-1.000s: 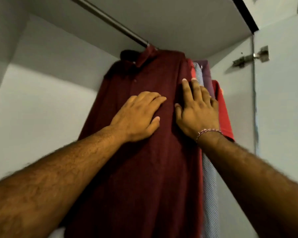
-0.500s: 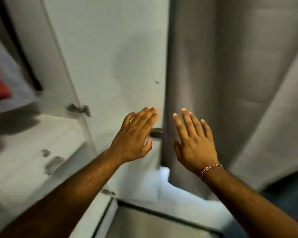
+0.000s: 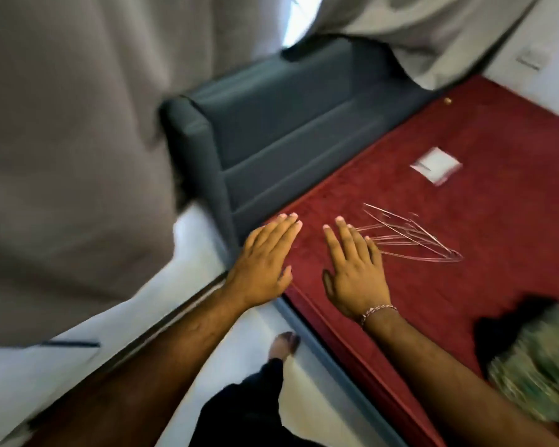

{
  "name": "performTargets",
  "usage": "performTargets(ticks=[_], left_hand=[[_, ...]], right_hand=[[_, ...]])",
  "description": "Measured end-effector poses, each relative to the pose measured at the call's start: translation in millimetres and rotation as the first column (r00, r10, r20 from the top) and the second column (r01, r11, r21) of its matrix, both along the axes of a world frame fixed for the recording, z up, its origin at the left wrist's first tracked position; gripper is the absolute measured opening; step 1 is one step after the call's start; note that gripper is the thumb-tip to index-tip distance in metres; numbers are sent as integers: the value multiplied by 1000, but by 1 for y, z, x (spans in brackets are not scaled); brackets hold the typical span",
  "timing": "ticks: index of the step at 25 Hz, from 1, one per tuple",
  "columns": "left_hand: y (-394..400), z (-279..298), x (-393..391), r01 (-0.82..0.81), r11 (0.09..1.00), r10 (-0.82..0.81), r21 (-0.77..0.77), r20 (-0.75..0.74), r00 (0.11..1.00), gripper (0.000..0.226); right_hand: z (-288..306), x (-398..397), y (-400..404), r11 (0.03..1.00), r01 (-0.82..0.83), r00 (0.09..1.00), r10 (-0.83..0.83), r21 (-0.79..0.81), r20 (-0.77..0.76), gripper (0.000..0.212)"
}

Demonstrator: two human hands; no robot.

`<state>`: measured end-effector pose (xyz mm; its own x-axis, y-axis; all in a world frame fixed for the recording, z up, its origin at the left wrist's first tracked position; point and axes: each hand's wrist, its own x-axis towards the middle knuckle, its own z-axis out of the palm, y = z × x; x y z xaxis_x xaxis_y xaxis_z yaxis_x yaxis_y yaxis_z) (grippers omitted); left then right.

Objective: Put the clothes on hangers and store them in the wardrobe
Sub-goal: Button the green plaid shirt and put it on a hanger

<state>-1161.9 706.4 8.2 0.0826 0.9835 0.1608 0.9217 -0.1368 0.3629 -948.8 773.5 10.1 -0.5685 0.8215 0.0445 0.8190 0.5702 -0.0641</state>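
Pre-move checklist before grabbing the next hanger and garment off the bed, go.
1. Left hand free: ok, fingers straight, holding nothing.
2. Right hand free: ok, open, empty.
3. Wire hangers available: ok, a bunch lies on the red bedspread beyond the right fingertips.
4. Single hanger separable: cannot tell, wires overlap and blur.
5. Next garment present: ok, green patterned garment at bed's near right, blurred.
6. Wardrobe in view: not ok.

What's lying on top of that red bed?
On the red bed lie a bundle of thin wire hangers, a small white packet and blurred dark and green clothes. Whatever lies under the clothes is covered.
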Motion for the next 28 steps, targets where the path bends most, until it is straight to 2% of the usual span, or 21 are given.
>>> performTargets(ticks=[3, 6, 8, 11, 13, 15, 19, 23, 27, 28], left_hand=[[83, -41, 81, 187, 975, -180, -118, 71, 981, 95], [141, -60, 174, 412, 888, -401, -207, 93, 911, 96], [161, -65, 222, 494, 833, -485, -251, 98, 869, 94], [184, -72, 304, 616, 727, -616, -304, 109, 780, 92], [190, -76, 352, 659, 675, -669, -331, 103, 736, 91], [191, -83, 395, 676, 650, -703, -346, 65, 709, 90], [188, -100, 464, 648, 642, -711, -410, 0, 704, 89], [189, -110, 532, 587, 657, -681, -473, -36, 732, 88], [186, -116, 567, 602, 636, -707, -484, -51, 706, 87], [183, -116, 570, 595, 632, -702, -497, -42, 711, 87]], right_hand=[[-29, 91, 22, 965, 235, 969, -222, -120, 108, 88], [-42, 188, 20, 850, 492, 867, -459, -189, 192, 87], [-45, 239, 12, 724, 651, 759, -620, -229, 201, 83], [-60, 321, -8, 472, 832, 533, -825, -289, 187, 77], [-77, 368, -25, 317, 876, 390, -909, -365, 147, 75], [-101, 411, -41, 207, 874, 304, -938, -439, 164, 73], [-162, 487, -50, 69, 805, 283, -918, -590, 279, 66], [-215, 529, -9, 131, 655, 507, -807, -744, 304, 66], [-261, 550, 17, 22, 623, 487, -794, -782, 365, 49], [-273, 555, 18, 11, 623, 497, -777, -782, 385, 51]])
